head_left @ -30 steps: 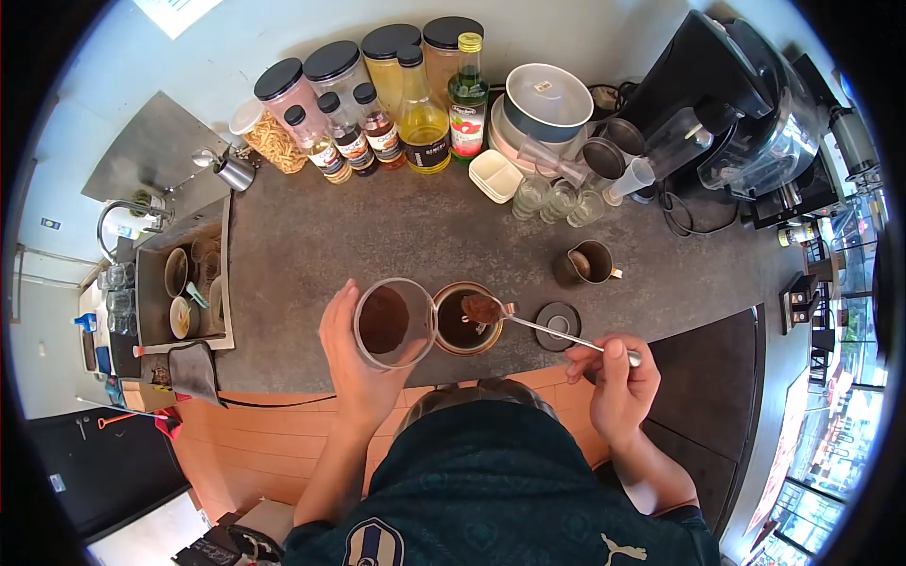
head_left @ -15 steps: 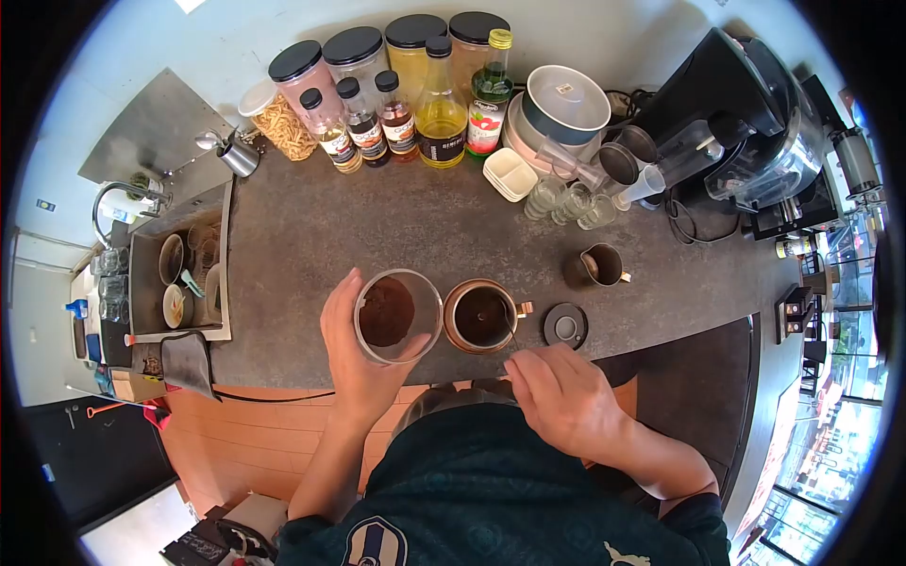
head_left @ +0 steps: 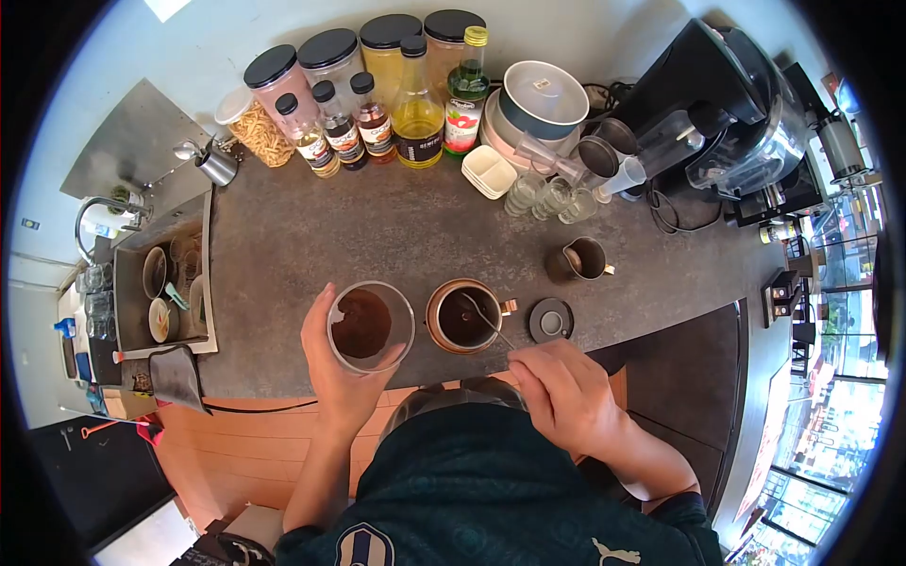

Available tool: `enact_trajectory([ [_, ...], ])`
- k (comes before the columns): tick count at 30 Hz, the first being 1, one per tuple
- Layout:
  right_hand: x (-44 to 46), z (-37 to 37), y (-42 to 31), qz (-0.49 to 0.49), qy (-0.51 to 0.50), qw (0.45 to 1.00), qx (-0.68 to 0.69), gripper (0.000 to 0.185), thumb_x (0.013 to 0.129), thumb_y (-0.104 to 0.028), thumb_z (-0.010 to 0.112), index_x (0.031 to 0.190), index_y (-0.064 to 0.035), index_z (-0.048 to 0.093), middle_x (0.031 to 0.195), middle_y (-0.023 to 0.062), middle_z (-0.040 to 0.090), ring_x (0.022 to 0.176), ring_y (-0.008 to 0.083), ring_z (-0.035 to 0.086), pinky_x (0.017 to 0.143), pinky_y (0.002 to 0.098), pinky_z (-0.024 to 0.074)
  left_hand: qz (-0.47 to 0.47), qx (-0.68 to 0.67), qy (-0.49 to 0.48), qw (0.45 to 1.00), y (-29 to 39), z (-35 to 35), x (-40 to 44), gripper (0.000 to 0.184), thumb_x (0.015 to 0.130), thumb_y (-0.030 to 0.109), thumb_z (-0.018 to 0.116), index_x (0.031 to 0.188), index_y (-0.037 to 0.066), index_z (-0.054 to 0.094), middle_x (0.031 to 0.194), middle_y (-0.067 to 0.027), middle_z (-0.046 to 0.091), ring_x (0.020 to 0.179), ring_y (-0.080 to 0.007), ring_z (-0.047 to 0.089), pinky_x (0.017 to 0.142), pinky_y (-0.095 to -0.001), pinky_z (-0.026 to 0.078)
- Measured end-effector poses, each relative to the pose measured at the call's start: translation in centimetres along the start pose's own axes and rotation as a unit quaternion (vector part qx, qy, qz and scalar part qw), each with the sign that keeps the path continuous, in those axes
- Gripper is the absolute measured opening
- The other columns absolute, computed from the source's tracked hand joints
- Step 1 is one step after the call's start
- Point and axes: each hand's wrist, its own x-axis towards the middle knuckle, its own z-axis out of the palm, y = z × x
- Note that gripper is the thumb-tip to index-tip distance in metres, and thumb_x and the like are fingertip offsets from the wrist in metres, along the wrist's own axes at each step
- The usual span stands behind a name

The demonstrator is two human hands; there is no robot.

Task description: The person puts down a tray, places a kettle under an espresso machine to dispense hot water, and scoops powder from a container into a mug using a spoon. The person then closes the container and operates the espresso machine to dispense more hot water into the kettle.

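My left hand is wrapped around a clear cup holding brown powder. The cup is raised just left of a copper-coloured pot, without overlapping it. Dark brown contents fill the pot's inside; whether they are powder or liquid I cannot tell. Pinched in my right hand is a thin metal spoon, its far end inside the pot. A small round black dish or lid lies right of the pot, near my right hand.
Behind it stands a metal pitcher. Bottles, jars, bowls and small glasses line the back of the counter. A sink is at left, a black machine at right.
The whole view has shifted, so the counter's things appear further left. The cup has moved slightly away from the pot. More of the spoon's handle shows, leaning across the pot's rim.
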Motion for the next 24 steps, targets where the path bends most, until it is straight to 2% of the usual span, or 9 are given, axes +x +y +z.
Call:
enact_trajectory([
  [2, 0.0, -0.1, 0.4, 0.014, -0.006, 1.0, 0.002, 0.015, 0.086, 0.006, 0.069, 0.099, 0.0028, 0.063, 0.085, 0.0143, 0.067, 0.071, 0.0303, 0.066, 0.061, 0.0361, 0.0528, -0.002, 0.001, -0.001, 1.0, 0.0, 0.0, 0.2, 0.098, 0.063, 0.001, 0.092, 0.146, 0.004, 0.039, 0.145, -0.0138, 0.046, 0.128, -0.0284, 0.053, 0.106, -0.0389, 0.048],
  [4, 0.0, -0.5, 0.7, 0.029, -0.012, 0.999, 0.006, 0.014, 0.086, 0.006, 0.068, 0.099, 0.0022, 0.064, 0.084, 0.0139, 0.068, 0.071, 0.0299, 0.066, 0.062, 0.0354, 0.0528, -0.013, -0.015, -0.014, 1.0, 0.1, -0.1, 0.2, 0.103, 0.063, 0.007, 0.094, 0.149, 0.006, 0.037, 0.147, -0.0151, 0.043, 0.131, -0.0326, 0.047, 0.106, -0.0413, 0.043],
  [7, 0.2, -1.3, 0.6, 0.046, 0.018, 0.998, 0.042, 0.01, 0.087, 0.006, 0.067, 0.097, 0.002, 0.065, 0.084, 0.0136, 0.069, 0.07, 0.0286, 0.067, 0.063, 0.0339, 0.0526, -0.007, -0.02, -0.013, 1.0, 0.1, -0.2, 0.3, 0.103, 0.063, 0.007, 0.094, 0.149, 0.006, 0.037, 0.147, -0.0151, 0.043, 0.132, -0.0331, 0.046, 0.107, -0.0416, 0.043],
  [17, -0.5, -2.5, 0.4, 0.045, 0.016, 0.997, 0.063, 0.011, 0.089, 0.007, 0.064, 0.098, 0.0023, 0.066, 0.086, 0.0142, 0.07, 0.071, 0.0251, 0.067, 0.064, 0.0317, 0.0527, -0.013, -0.041, -0.011, 0.999, 0.2, -0.2, 0.1, 0.103, 0.063, 0.007, 0.094, 0.149, 0.005, 0.037, 0.145, -0.0151, 0.044, 0.132, -0.0326, 0.047, 0.107, -0.0414, 0.044],
  [19, -0.8, -2.4, 0.6, 0.04, 0.011, 0.998, 0.051, 0.011, 0.09, 0.007, 0.064, 0.099, 0.0025, 0.066, 0.086, 0.0143, 0.071, 0.071, 0.0249, 0.067, 0.065, 0.0312, 0.0528, -0.012, -0.023, -0.02, 0.999, 0.4, -0.3, 0.2, 0.099, 0.064, 0.001, 0.091, 0.147, 0.002, 0.036, 0.147, -0.0148, 0.043, 0.131, -0.0286, 0.05, 0.109, -0.0403, 0.046],
  [21, -1.0, -2.3, 0.8, 0.032, 0.014, 0.998, 0.05, 0.013, 0.087, 0.004, 0.07, 0.099, 0.0032, 0.064, 0.087, 0.0158, 0.069, 0.071, 0.0297, 0.066, 0.062, 0.0359, 0.0528, -0.007, -0.022, -0.02, 1.0, 0.5, -0.2, 0.2, 0.099, 0.064, 0.001, 0.091, 0.147, 0.002, 0.036, 0.147, -0.0148, 0.043, 0.131, -0.0288, 0.05, 0.108, -0.0403, 0.046],
  [24, -1.2, -2.7, 0.8, 0.036, 0.036, 0.997, 0.063, 0.014, 0.087, 0.006, 0.068, 0.1, 0.0035, 0.063, 0.089, 0.0153, 0.069, 0.071, 0.0292, 0.066, 0.063, 0.0357, 0.0532, -0.004, -0.021, -0.024, 0.999, 0.8, -0.1, 0.3, 0.099, 0.064, 0.002, 0.091, 0.147, 0.003, 0.036, 0.147, -0.0151, 0.043, 0.131, -0.029, 0.05, 0.108, -0.0402, 0.046],
])
